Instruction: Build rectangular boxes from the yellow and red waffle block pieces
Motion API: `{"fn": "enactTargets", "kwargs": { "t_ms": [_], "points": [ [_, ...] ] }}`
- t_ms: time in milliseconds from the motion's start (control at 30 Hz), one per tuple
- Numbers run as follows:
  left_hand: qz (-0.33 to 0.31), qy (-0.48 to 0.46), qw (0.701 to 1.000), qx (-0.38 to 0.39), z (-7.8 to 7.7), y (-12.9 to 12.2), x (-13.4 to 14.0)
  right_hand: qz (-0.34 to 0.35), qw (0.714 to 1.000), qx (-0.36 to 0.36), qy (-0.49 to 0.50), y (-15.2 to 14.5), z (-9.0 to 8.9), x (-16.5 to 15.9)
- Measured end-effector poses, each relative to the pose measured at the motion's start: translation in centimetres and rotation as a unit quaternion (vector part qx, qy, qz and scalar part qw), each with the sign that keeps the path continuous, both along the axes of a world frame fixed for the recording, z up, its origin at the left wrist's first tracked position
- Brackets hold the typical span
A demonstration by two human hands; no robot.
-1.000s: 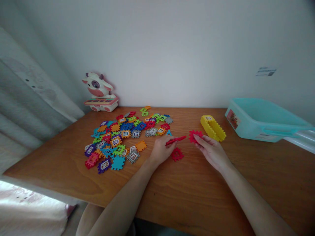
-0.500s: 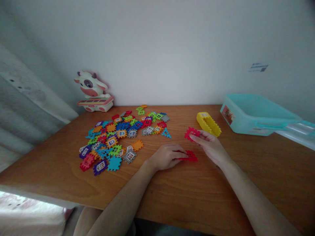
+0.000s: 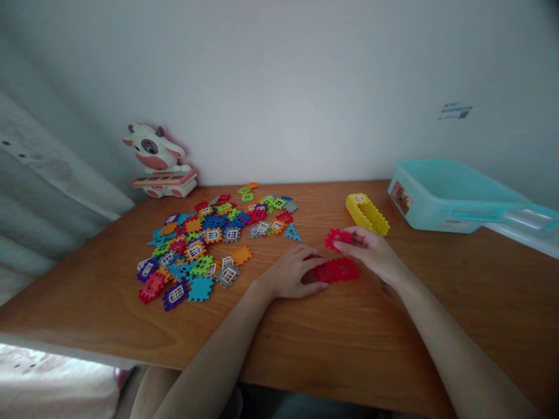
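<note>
My left hand (image 3: 294,272) rests low over the table, its thumb along the near edge and its fingers along the far edge of a flat red strip of joined building tiles (image 3: 343,270). The strip's left end is partly hidden by those fingers. My right hand (image 3: 367,249) pinches a single red building tile (image 3: 335,237) with notched edges between thumb and fingers. That tile is held just above and behind the strip, apart from it. Behind my right hand lies a yellow assembly of joined tiles (image 3: 365,214), shaped like a long open frame.
A spread of coloured notched tiles (image 3: 212,235) covers the table's left part, with a blue triangle (image 3: 292,233) at its right edge. A cow toy keyboard (image 3: 163,174) stands at the back left. At the right is a turquoise bin (image 3: 437,215) beside a clear lid (image 3: 533,224).
My left thumb and fingers have spread around the red strip, which now lies flatter and shows more. The view has shifted slightly. My right hand still holds its red tile.
</note>
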State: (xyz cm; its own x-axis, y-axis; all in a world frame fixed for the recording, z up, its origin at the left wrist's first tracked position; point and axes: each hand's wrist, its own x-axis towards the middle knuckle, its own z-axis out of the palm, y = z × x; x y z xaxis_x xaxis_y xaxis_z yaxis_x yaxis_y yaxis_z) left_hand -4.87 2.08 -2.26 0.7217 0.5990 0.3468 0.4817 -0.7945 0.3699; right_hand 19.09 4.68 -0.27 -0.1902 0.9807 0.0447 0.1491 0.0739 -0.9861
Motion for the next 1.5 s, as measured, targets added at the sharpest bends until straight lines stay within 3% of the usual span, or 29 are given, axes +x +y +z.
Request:
{"fn": "enactTargets", "kwargs": {
  "t_ms": [167,333,500,700,967,1500],
  "points": [
    [-0.005,-0.025,0.999,-0.024,0.1,0.7,-0.8,0.112,0.991,-0.035,-0.069,-0.8,0.6,0.2],
    [0.036,-0.013,0.999,-0.008,-0.7,1.1,-0.4,0.169,0.97,0.006,-0.174,-1.3,1.3,0.2],
    [0.06,-0.015,0.998,0.0,-1.1,1.2,-0.5,0.152,0.969,0.019,-0.196,-1.1,1.1,0.6],
    [0.031,-0.026,0.999,0.014,-0.4,1.3,-1.4,0.165,0.959,0.025,-0.23,-1.1,1.1,0.7],
    [-0.028,-0.019,0.999,0.021,-0.4,0.9,-0.5,0.187,0.945,0.079,-0.256,-1.7,1.8,0.3],
    [-0.009,-0.025,0.999,-0.023,-0.9,1.4,-0.4,0.189,0.935,0.108,-0.28,-1.8,2.1,0.2]
  ]
}}
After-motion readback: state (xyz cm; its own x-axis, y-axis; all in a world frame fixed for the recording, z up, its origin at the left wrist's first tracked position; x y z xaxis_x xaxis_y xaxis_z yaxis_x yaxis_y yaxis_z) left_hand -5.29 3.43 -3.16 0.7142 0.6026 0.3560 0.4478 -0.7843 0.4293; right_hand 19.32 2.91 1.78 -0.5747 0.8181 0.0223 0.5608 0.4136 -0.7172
